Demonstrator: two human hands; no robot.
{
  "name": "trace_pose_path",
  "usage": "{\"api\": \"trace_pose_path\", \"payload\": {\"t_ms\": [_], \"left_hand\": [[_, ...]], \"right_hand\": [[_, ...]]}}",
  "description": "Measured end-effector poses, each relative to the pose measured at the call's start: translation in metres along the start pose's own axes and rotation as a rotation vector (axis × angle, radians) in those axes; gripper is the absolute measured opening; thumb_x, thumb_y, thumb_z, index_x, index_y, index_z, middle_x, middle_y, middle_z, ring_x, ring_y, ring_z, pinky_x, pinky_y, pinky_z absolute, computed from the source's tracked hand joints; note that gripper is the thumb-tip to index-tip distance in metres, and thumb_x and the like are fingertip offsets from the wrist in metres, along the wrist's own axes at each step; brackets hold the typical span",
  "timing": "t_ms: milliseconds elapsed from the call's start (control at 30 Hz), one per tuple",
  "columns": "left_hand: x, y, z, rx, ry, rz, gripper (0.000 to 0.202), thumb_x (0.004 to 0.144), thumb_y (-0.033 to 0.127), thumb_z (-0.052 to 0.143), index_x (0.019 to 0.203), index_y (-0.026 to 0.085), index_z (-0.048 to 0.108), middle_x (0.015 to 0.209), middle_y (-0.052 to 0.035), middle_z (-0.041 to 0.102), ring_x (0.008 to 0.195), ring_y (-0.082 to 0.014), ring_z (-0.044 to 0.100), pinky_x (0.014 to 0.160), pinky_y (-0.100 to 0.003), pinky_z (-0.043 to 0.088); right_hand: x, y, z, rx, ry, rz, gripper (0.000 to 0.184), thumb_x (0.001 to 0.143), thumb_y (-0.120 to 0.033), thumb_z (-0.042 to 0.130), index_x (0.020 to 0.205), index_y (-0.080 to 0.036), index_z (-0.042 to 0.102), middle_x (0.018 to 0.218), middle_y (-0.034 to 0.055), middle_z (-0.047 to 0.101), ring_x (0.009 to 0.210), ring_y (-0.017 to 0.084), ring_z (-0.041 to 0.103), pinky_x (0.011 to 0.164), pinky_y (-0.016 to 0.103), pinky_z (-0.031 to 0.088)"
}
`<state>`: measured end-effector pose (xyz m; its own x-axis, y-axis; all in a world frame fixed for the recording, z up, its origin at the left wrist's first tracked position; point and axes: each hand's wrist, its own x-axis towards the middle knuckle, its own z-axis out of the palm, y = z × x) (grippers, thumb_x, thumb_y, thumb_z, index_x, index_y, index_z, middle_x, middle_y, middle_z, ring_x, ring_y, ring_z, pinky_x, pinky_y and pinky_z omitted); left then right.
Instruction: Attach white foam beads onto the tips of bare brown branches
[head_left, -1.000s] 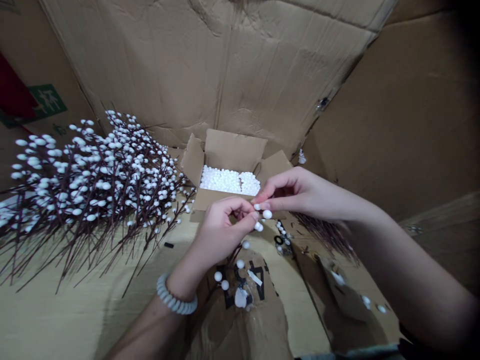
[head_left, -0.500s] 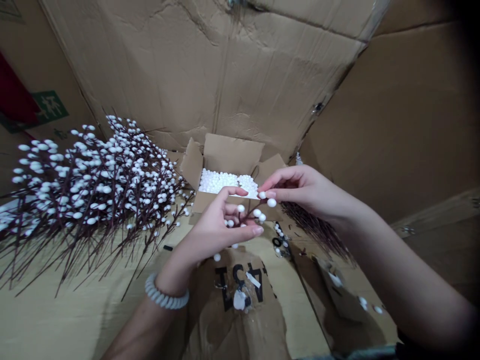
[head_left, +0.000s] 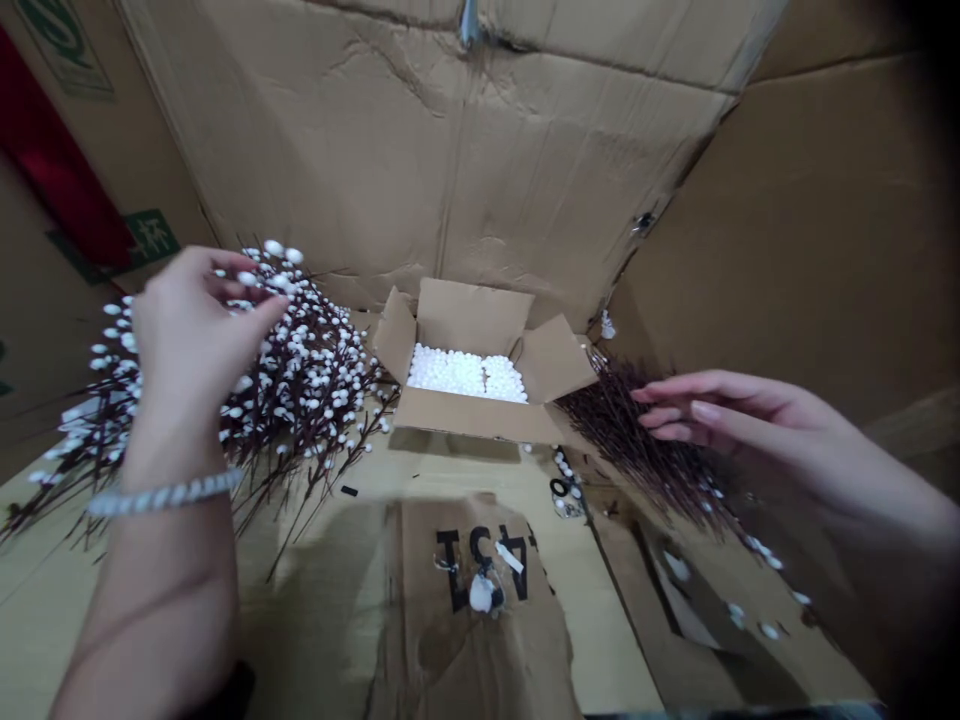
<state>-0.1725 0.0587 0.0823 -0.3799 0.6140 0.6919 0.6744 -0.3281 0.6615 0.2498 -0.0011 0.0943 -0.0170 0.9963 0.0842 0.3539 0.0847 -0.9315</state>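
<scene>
My left hand (head_left: 196,330) is raised over the pile of dark twigs studded with white balls (head_left: 300,370) at the left. Its fingers are curled around a beaded sprig at the top of that pile. A pale bead bracelet sits on its wrist. My right hand (head_left: 720,412) is at the right with fingers stretched out flat, fingertips on a bundle of bare dark twigs (head_left: 630,440). Between the hands stands a small open cardboard box (head_left: 480,412) filled with white foam balls (head_left: 465,372).
Flattened cardboard (head_left: 337,610) covers the work surface, with large cardboard sheets standing behind and to the right. A printed number and a scrap of tape lie on the cardboard near me. Loose white balls (head_left: 757,630) and small black rings (head_left: 559,488) are scattered at the right.
My hands parted from the middle. The left hand carried the beaded sprig up and left onto the finished pile. The right hand let go and moved right onto the bare twigs.
</scene>
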Motion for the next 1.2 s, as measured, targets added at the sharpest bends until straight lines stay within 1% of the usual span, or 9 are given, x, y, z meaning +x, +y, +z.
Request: {"api": "trace_pose_path", "payload": {"t_ms": [100,167,267,433,600,700,933,1100,1200], "left_hand": [[0.032,-0.015,-0.01,0.293,0.065,-0.083,0.027,0.064,0.03,0.076,0.083,0.013,0.065,0.051,0.0116,0.047,0.07,-0.0101,0.059,0.058,-0.028,0.025],[0.026,-0.008,-0.005,0.239,-0.075,-0.031,0.032,0.066,0.037,0.071,0.059,0.01,0.056,0.043,0.0107,0.039,0.072,-0.0107,0.061,0.054,-0.027,0.02],[-0.026,0.023,0.018,-0.091,-0.176,0.157,0.052,0.087,0.047,0.039,0.049,0.013,0.047,0.046,0.0053,0.053,0.075,-0.0112,0.065,0.053,-0.027,0.029],[-0.11,0.061,0.044,-0.245,-0.198,0.19,0.043,0.085,0.046,0.046,0.055,0.017,0.056,0.054,0.0023,0.062,0.071,-0.0132,0.066,0.053,-0.028,0.04],[-0.09,0.047,0.045,-0.337,-0.134,0.131,0.017,0.081,0.028,0.056,0.066,0.021,0.062,0.062,0.0012,0.065,0.066,-0.0146,0.064,0.053,-0.029,0.046],[-0.087,0.041,0.055,-0.398,-0.07,0.097,0.009,0.077,0.017,0.058,0.073,0.021,0.065,0.068,0.0009,0.066,0.061,-0.0138,0.061,0.055,-0.028,0.048],[-0.122,0.038,0.076,-0.526,-0.269,-0.02,0.005,0.076,0.017,0.059,0.074,0.018,0.063,0.065,0.0011,0.064,0.053,-0.0118,0.059,0.05,-0.023,0.049],[-0.126,0.035,0.078,-0.53,-0.327,-0.089,0.006,0.078,0.022,0.059,0.075,0.018,0.062,0.067,-0.0002,0.065,0.056,-0.0127,0.061,0.053,-0.024,0.051],[-0.127,0.032,0.075,-0.49,-0.342,-0.051,0.006,0.079,0.022,0.058,0.078,0.018,0.062,0.069,-0.001,0.066,0.06,-0.0138,0.062,0.057,-0.025,0.052]], "right_hand": [[-0.014,0.015,-0.018,-0.002,0.116,0.035,0.033,0.056,-0.048,0.079,0.081,-0.027,0.077,0.091,0.0121,0.074,0.072,0.023,0.071,0.056,0.028,0.059],[-0.023,0.028,-0.029,0.016,0.153,0.05,0.031,0.054,-0.051,0.079,0.077,-0.031,0.077,0.085,0.0111,0.075,0.069,0.025,0.071,0.053,0.03,0.06],[-0.036,0.043,-0.041,0.014,0.132,0.167,0.034,0.049,-0.052,0.081,0.076,-0.031,0.078,0.086,0.0142,0.075,0.071,0.028,0.072,0.056,0.03,0.06],[-0.053,0.048,-0.041,-0.074,0.155,0.261,0.042,0.049,-0.057,0.079,0.081,-0.029,0.078,0.089,0.0142,0.075,0.078,0.027,0.071,0.064,0.029,0.059],[-0.059,0.068,-0.03,-0.285,0.001,0.144,0.035,0.067,-0.052,0.069,0.089,-0.025,0.075,0.099,0.0097,0.074,0.092,0.026,0.069,0.083,0.036,0.055],[-0.062,0.092,-0.028,-0.379,0.002,0.063,0.037,0.074,-0.051,0.061,0.093,-0.021,0.072,0.097,0.01,0.074,0.086,0.026,0.069,0.076,0.037,0.056],[-0.052,0.138,-0.034,-1.089,0.341,-0.027,0.031,0.085,-0.036,0.047,0.095,-0.018,0.07,0.094,0.0114,0.073,0.081,0.029,0.068,0.067,0.039,0.051],[-0.024,0.142,-0.034,-1.198,0.554,0.155,0.037,0.089,-0.035,0.042,0.107,-0.013,0.065,0.103,0.0156,0.07,0.086,0.03,0.067,0.067,0.037,0.049],[-0.005,0.14,-0.037,-1.229,0.545,0.253,0.042,0.09,-0.036,0.041,0.113,-0.009,0.063,0.101,0.0214,0.07,0.084,0.032,0.068,0.065,0.038,0.048]]}}
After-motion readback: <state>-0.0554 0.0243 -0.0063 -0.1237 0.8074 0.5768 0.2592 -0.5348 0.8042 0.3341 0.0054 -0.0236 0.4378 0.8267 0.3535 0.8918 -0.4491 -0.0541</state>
